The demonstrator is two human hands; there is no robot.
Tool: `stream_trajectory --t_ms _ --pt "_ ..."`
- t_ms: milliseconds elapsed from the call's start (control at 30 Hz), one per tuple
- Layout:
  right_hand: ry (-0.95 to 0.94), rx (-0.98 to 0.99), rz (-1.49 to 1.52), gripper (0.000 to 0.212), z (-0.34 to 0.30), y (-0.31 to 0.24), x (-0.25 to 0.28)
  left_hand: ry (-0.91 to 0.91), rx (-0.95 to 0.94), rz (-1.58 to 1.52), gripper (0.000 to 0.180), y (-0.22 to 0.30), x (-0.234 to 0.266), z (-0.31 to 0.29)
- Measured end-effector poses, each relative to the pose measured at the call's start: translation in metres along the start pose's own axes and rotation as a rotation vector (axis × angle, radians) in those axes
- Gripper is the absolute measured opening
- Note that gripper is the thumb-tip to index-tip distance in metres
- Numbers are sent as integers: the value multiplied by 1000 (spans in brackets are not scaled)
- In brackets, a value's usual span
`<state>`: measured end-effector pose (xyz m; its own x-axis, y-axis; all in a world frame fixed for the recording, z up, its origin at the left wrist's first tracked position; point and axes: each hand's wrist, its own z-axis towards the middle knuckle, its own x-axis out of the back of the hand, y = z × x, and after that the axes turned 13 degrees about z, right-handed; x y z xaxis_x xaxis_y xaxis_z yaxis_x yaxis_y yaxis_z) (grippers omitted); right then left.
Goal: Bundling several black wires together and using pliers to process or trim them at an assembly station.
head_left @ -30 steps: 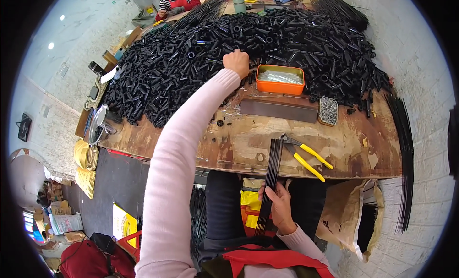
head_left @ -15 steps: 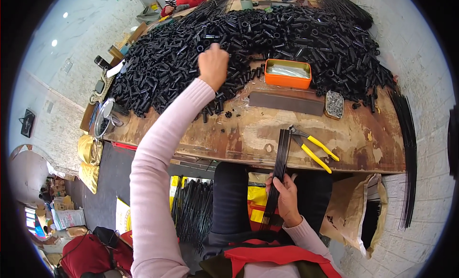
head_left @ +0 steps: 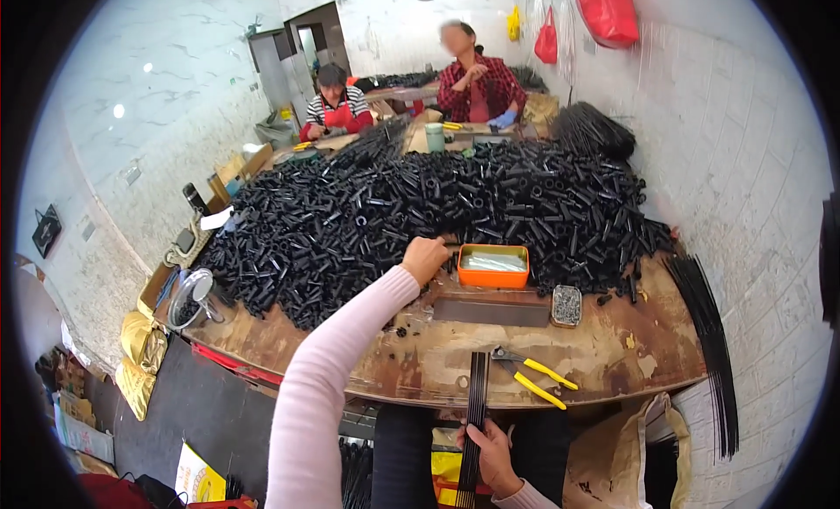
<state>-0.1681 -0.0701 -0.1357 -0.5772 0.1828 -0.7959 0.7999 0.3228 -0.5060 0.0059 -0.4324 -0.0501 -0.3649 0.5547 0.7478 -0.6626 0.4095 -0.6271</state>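
Head view: the orange tin (head_left: pixel 493 280) of pale sticks is standing just right of the left hand (head_left: pixel 425 259), and a wide heap of black tubular pieces (head_left: pixel 490 198) is filling the space beyond. The left hand's fingers are curling at the heap's near edge; whether they are holding a piece, I cannot tell. The right hand (head_left: pixel 492 456) is gripping a bundle of thin black rods (head_left: pixel 473 426), which is crossing the table's front edge. Yellow-handled pliers (head_left: pixel 541 383) are lying just right of the rods. A dark bar (head_left: pixel 490 312) and a small tin of metal bits (head_left: pixel 567 306) are sitting nearer than the orange tin. More black rods (head_left: pixel 710 356) are hanging over the right edge.

The wooden table (head_left: pixel 612 360) is showing stains and wear. Two co-workers are sitting beyond the heap, and red bags (head_left: pixel 607 15) are hanging on the whitish wall (head_left: pixel 744 159).
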Motion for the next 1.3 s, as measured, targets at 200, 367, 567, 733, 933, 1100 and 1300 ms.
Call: stream_trajectory --t_ms 200,367,567,733,933,1100,1300 --pt "-19 62 -57 16 12 7 5 48 102 -57 12 2 -8 13" --pt "-36 137 -98 15 14 8 3 107 169 -398 27 -9 5 -3" --pt "-85 174 -135 17 16 15 2 365 710 -889 28 -44 72 -49" --pt "-165 268 -185 25 -2 14 -1 160 615 -1609 24 64 143 -146" --pt "-143 49 34 50 -15 17 -15 -278 410 -2243 30 108 152 -156" --pt "-140 79 -314 14 -53 19 0 167 -309 -1823 28 108 304 -204" --pt "-62 -13 -314 17 -117 36 -24 345 757 -1866 15 72 231 -276"
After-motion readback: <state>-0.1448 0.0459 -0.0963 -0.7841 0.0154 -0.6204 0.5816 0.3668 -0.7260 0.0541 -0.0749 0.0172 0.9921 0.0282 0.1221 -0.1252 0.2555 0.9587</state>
